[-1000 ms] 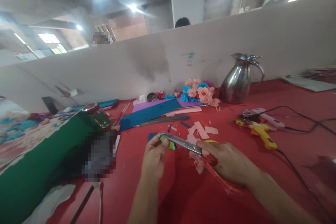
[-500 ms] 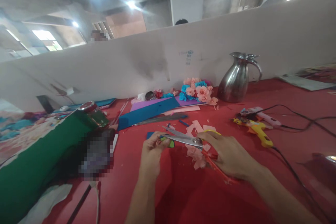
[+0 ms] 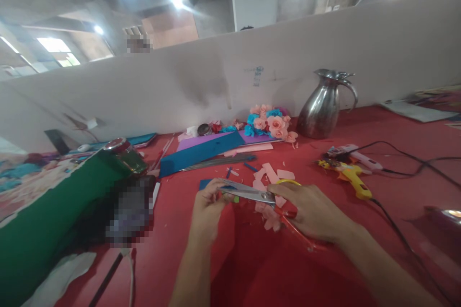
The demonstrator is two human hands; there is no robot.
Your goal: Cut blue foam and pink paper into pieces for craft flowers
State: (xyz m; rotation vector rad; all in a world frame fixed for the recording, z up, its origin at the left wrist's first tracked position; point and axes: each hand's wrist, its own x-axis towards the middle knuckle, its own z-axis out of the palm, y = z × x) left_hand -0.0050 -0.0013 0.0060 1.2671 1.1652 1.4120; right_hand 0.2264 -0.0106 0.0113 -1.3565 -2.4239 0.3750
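Note:
My right hand grips the scissors, which have yellow and red-orange handles, with fingers wrapped around the handles. The metal blades point left and reach the fingertips of my left hand. That hand pinches a small piece of blue paper, whose edge shows at the fingers. A bit of green peeks out below the blades. Pink paper petals lie under the scissors, and pink paper scraps are just beyond my right hand.
Behind are a blue paper strip, thin wires and a bunch of paper roses. A metal jug stands back right. Corded glue guns, one yellow, lie right. A green box and glass jar are left.
The scissor blades, spread apart before, have come together at my left fingertips. The scissors and my right hand have shifted slightly left. Less of the green piece shows.

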